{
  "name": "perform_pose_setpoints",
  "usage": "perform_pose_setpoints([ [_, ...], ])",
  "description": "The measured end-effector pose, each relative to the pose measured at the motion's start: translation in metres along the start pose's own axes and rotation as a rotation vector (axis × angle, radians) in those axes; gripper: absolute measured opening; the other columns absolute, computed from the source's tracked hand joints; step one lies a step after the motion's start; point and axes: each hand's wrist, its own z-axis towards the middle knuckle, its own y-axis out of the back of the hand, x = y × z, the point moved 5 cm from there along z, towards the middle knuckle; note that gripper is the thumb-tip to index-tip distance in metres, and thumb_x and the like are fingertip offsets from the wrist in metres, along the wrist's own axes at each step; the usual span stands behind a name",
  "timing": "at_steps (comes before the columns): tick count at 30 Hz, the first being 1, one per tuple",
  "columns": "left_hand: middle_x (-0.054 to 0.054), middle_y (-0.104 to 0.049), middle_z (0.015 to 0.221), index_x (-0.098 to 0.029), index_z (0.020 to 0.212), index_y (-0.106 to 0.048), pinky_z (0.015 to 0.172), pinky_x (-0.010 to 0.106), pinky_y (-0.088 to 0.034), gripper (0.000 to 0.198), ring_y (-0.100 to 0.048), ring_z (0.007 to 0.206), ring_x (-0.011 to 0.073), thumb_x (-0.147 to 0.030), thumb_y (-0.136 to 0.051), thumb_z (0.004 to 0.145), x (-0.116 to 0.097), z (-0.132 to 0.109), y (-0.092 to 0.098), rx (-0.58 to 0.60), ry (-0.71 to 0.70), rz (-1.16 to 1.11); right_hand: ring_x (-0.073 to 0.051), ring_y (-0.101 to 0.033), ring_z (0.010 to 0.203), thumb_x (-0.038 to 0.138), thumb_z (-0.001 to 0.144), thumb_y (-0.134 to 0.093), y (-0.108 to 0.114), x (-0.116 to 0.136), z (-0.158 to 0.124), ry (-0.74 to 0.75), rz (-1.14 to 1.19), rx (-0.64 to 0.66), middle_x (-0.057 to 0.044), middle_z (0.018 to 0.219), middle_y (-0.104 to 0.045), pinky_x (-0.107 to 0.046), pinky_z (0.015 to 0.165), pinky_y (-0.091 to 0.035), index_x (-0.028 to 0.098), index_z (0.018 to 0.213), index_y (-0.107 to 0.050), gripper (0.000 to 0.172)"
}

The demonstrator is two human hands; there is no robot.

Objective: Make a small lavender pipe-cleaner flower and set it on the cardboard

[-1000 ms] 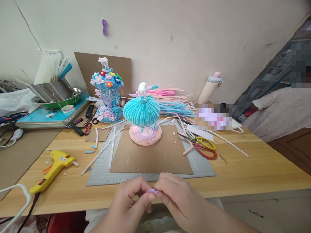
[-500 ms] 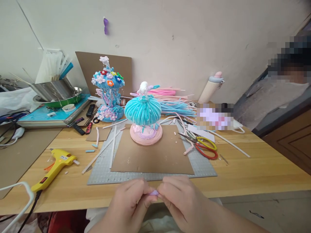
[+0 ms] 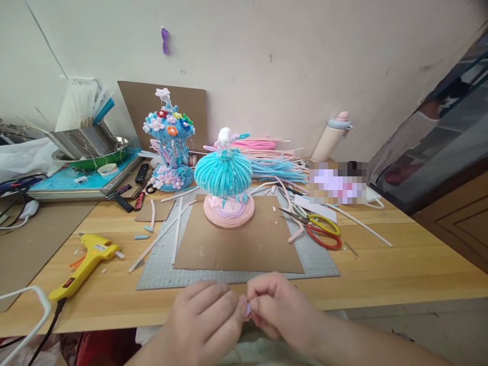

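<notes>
My left hand [image 3: 206, 317] and my right hand [image 3: 276, 305] meet at the table's near edge, fingers curled in a pinch. Between their fingertips sits a small lilac piece [image 3: 247, 306], mostly hidden by the fingers. Beyond them lies a brown cardboard sheet [image 3: 236, 249] on a grey cutting mat [image 3: 160, 272]. On the cardboard stands a turquoise pipe-cleaner dome on a pink base [image 3: 224, 178]. Both hands are well short of it.
A yellow glue gun [image 3: 89, 259] lies at left with its cord. A second blue flowered model [image 3: 170, 147] stands behind. Scissors with yellow and red handles [image 3: 320, 231], pipe-cleaner bundles [image 3: 274, 157], a bottle [image 3: 330, 137] and a metal pot [image 3: 82, 142] crowd the wooden table [image 3: 400, 264].
Both hands drew slightly toward me and lower, still pinched on the lilac piece. The right fingers curled tighter over it. A person at far right has moved out of view.
</notes>
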Motion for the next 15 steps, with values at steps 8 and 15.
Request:
perform_pose_setpoints([
  [8,0.006,-0.062,0.090,-0.023,0.115,-0.049,0.064,0.026,-0.045,0.038,-0.056,0.074,0.0173,-0.045,-0.050,0.085,0.028,-0.009,-0.016,-0.002,0.579,-0.672,-0.008,-0.029,0.050,0.017,0.075,-0.041,0.013,0.020,-0.001,0.353,-0.333,-0.191,0.005,0.055,-0.034,-0.022,0.048,-0.022,0.018,0.057,-0.038,0.018],
  [15,-0.003,-0.045,0.060,-0.017,0.065,-0.047,0.053,0.020,-0.035,0.028,-0.041,0.057,0.0105,-0.034,-0.048,0.087,0.026,-0.008,-0.037,0.117,0.867,-0.892,-0.012,-0.035,0.056,0.014,0.081,-0.039,0.002,0.036,-0.016,0.789,-1.102,-0.210,0.001,0.062,-0.044,-0.027,0.052,-0.022,0.018,0.067,-0.047,0.017],
])
